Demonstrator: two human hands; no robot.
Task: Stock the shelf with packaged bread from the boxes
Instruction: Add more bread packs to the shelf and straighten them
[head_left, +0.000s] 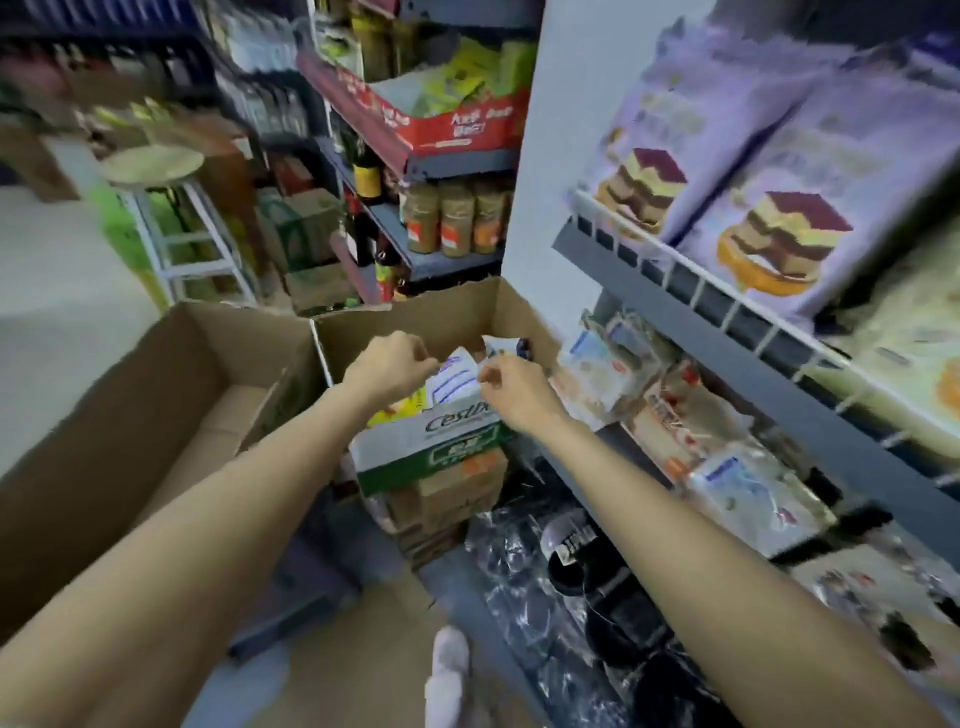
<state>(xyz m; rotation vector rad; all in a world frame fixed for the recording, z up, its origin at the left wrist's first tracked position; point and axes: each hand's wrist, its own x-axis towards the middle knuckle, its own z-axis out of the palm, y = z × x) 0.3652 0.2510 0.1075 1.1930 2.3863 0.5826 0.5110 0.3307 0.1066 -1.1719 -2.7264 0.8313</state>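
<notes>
Your left hand (387, 364) and right hand (511, 387) meet over the open carton (415, 317) at twelve o'clock from you. The fingers of both are curled and pinched on the top edge of a white bread packet (457, 382) with blue print, one hand at each side of it. The packet stands in the carton, not yet clear of the rim. Just below it a yellow wrapper (400, 413) shows, so more stock appears to remain in there.

The larger box (130, 405) at nine o'clock looks emptied, its bare floor showing. The carton you are working from rests on a green and white case (431, 447), itself stacked on brown cases.

At three o'clock, the lower shelf (810, 415) already carries a row of clear-wrapped packets (748, 483), blurred here. The wire-fronted tier above holds purple cake bags (769, 208).

By my reading you are well into the job: one box seems spent, the shelf partly filled, and this packet is yet to be lifted and placed, with whatever lies under it to follow.
</notes>
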